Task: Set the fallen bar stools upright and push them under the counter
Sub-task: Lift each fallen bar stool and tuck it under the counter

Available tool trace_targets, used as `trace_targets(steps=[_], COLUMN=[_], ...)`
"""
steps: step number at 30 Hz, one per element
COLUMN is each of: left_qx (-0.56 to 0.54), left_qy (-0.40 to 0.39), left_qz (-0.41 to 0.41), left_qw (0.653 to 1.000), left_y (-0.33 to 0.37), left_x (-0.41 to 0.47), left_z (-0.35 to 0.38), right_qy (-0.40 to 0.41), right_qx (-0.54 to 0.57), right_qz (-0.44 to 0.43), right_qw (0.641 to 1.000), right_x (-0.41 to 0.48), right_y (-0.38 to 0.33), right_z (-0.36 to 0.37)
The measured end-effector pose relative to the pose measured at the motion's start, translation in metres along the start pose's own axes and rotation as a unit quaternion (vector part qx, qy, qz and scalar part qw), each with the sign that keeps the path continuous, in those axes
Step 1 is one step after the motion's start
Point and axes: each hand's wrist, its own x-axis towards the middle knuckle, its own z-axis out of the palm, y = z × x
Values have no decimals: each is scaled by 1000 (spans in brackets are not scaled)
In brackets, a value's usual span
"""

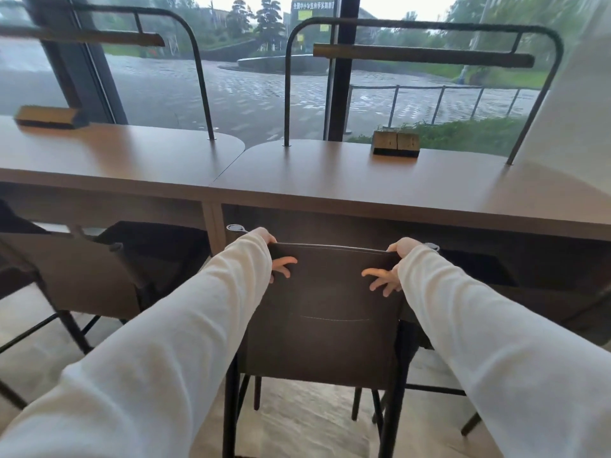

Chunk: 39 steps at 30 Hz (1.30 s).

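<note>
A dark brown bar stool (330, 312) with black metal legs stands upright right in front of me, its seat partly under the wooden counter (297, 180). My left hand (281, 262) grips the top left corner of its backrest, thumb behind and fingers curled over the front. My right hand (386, 272) grips the top right corner the same way. White sleeves cover both arms to the wrists.
Another upright stool (99, 276) stands to the left, tucked under the counter, and part of a third stool (545, 309) shows at the right. Two wooden blocks (395, 144) (49, 116) and black metal lamp frames (287, 94) sit on the counter. A window lies beyond.
</note>
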Motion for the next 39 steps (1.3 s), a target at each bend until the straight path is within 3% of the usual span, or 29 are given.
trace_targets(steps=[6, 9, 13, 21, 27, 33, 36, 37, 39], left_qx=[69, 46, -12, -38, 0, 133, 336, 413, 566], left_qy=[22, 11, 15, 15, 14, 12, 51, 78, 129], left_qz=[32, 56, 113, 118, 111, 64, 94, 145, 278], left_qw=[997, 997, 993, 992, 994, 989, 936, 896, 765], left_y=[2, -11, -38, -47, -42, -45, -50, -51, -51], left_x=[56, 89, 134, 177, 180, 177, 164, 160, 154], left_z=[22, 21, 7, -19, -23, -37, -44, -48, -56], right_qy=[-13, -33, -49, -63, -51, -49, -30, -13, 17], right_qx=[-121, -98, -68, -34, -91, -229, -359, -429, -556], right_qz=[-90, -139, -140, -133, -140, -125, -161, -204, -338], right_qw=[988, 985, 987, 988, 985, 964, 919, 880, 759], right_x=[56, 95, 148, 184, 194, 181, 169, 166, 160], right_y=[-16, -4, 21, 37, 40, 37, 38, 39, 41], right_z=[11, 1, -23, -27, -28, -43, -55, -62, -77])
